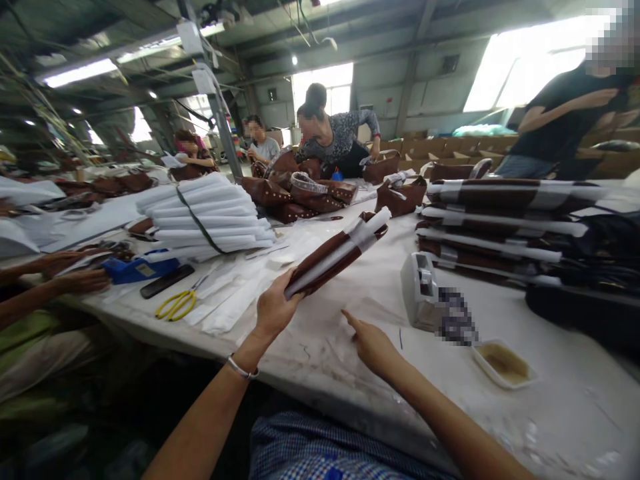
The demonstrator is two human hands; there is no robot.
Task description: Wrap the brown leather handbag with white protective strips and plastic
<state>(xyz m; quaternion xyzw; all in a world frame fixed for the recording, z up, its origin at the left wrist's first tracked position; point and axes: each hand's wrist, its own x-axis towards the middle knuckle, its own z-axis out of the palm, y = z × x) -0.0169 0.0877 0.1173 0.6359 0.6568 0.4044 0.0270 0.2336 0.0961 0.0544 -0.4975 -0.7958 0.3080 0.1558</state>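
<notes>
In the head view my left hand [274,308] is closed round the near end of a folded brown leather piece [339,267]. White paper runs along its length and a clear band wraps its far end. It is held tilted above the table, its far end pointing up and to the right. To the right of it, my right hand [373,343] hovers low over the tabletop. Its index finger points out, the other fingers are partly curled, and nothing shows in it. A grey tape dispenser [416,300] stands just beyond on the right.
Similar leather pieces lie stacked [500,200] at right, behind a shallow white dish [523,385]. A strapped stack of white paper rolls [205,213], yellow-handled scissors [177,305], a phone [167,281] and a blue tape dispenser [143,267] lie left, near a co-worker's hand [83,280]. Brown bags [295,190] pile up behind.
</notes>
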